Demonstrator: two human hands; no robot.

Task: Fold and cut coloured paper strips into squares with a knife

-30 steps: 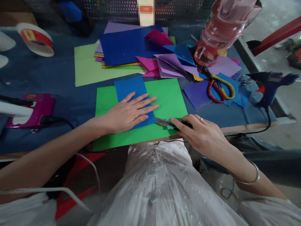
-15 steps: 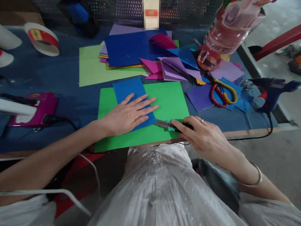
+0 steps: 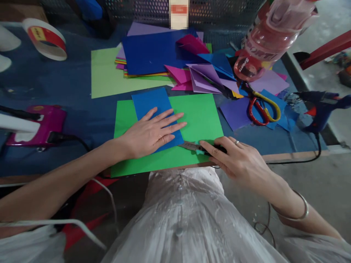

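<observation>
Blue paper (image 3: 156, 113): pressed flat, as before, by open left hand (image 3: 149, 133). Knife (image 3: 197, 147): gripped by right hand (image 3: 238, 160), drawn slightly nearer on green sheet (image 3: 200, 117).

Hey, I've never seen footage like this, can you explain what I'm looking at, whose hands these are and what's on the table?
There is no machine here. A camera worn on a person's head looks forward and down, so the two bare arms coming in from the bottom are that person's own, and the white cloth below is their clothing.

The left hand lies flat on a blue paper sheet, which rests on a larger green sheet. The right hand grips a utility knife, its blade near the blue sheet's lower corner.

On the blue table you also see a stack of coloured paper, red and yellow scissors, a blue glue gun, a tape roll, a pink bottle and a magenta device with a cord.
</observation>
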